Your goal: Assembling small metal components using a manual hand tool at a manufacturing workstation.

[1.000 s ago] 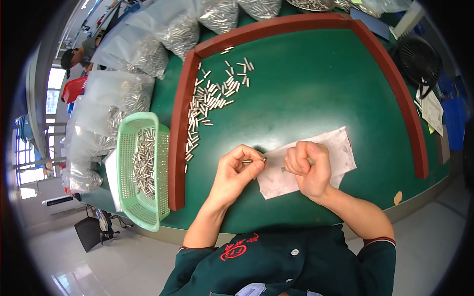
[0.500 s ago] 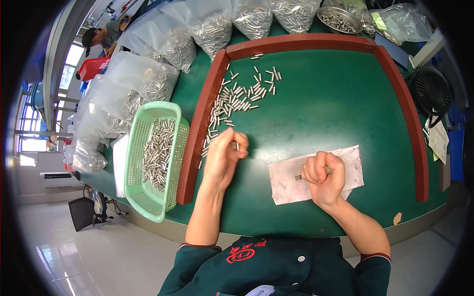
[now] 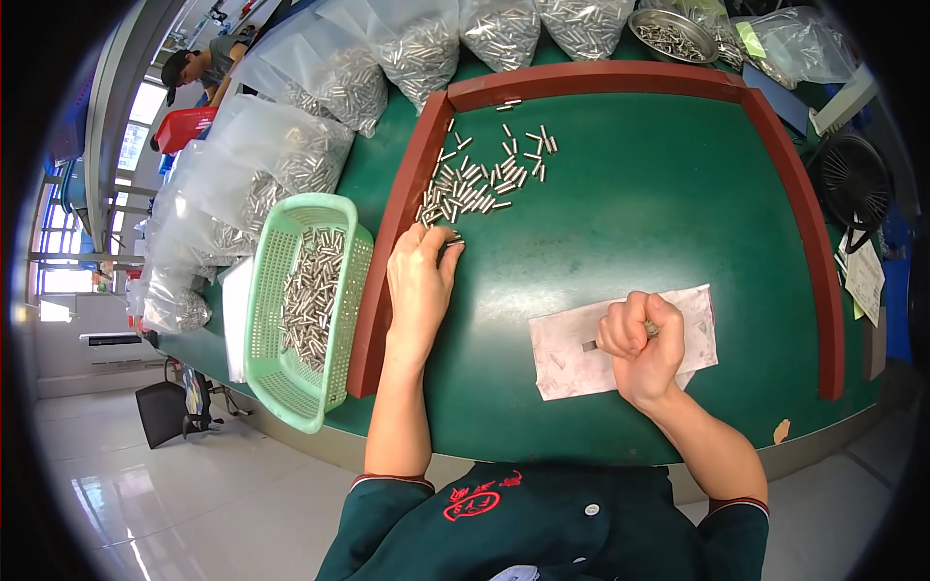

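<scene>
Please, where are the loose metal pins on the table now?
In the head view, the loose metal pins lie on the green table, at the upper left inside the reddish-brown border, just beyond the left hand.

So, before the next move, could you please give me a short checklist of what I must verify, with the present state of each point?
1. Left hand at the loose metal pins: ok.
2. A pin firmly between its fingers: cannot tell, the fingertips are partly hidden.
3. Right hand closed on the small grey piece: ok, one end juts out.
4. Right hand away from the loose pins: ok, it is over the pale sheet.
5. Loose pins lined up: not ok, they lie at mixed angles.
6. Green basket upright: ok, it holds pins.
</scene>
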Available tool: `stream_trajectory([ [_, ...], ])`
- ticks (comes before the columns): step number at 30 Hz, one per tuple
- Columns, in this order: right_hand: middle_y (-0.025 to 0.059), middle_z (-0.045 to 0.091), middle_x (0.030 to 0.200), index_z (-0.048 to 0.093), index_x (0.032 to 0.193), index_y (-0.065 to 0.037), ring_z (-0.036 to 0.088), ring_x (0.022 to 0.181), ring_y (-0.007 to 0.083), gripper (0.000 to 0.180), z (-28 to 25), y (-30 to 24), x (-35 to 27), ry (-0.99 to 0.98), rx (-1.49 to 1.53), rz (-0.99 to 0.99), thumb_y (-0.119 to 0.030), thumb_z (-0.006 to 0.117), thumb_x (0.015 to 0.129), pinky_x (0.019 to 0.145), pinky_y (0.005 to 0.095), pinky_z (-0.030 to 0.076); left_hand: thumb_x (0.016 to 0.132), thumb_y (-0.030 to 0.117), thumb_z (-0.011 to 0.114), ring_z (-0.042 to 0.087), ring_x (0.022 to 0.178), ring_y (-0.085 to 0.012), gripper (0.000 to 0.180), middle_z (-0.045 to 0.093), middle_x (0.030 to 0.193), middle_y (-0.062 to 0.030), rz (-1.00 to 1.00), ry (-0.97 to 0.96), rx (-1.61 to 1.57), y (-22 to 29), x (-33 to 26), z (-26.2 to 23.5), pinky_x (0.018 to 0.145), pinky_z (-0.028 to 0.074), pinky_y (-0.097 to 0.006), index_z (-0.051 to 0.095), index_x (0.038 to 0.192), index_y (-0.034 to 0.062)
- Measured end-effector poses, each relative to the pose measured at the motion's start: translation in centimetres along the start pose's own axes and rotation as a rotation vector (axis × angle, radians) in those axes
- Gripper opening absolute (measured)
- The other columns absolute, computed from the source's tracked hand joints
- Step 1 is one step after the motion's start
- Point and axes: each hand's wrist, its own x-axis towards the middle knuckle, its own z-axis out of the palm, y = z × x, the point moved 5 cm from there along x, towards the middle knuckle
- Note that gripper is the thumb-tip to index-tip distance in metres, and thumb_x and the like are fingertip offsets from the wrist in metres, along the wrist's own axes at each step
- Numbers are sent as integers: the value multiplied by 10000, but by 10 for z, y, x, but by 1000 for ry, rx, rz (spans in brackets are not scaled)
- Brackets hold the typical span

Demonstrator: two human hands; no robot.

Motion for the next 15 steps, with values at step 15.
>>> stream_trajectory([
  [15,-5,245,423,271,501,-84,182,410,79,380,-1,1,2,9,14,11,-219,320,853,405,251,158,663,-20,595,504,526,-285,54,495,579,-129,85,-18,8,9,-5,-1,486,393,-378,548,687,-28],
])
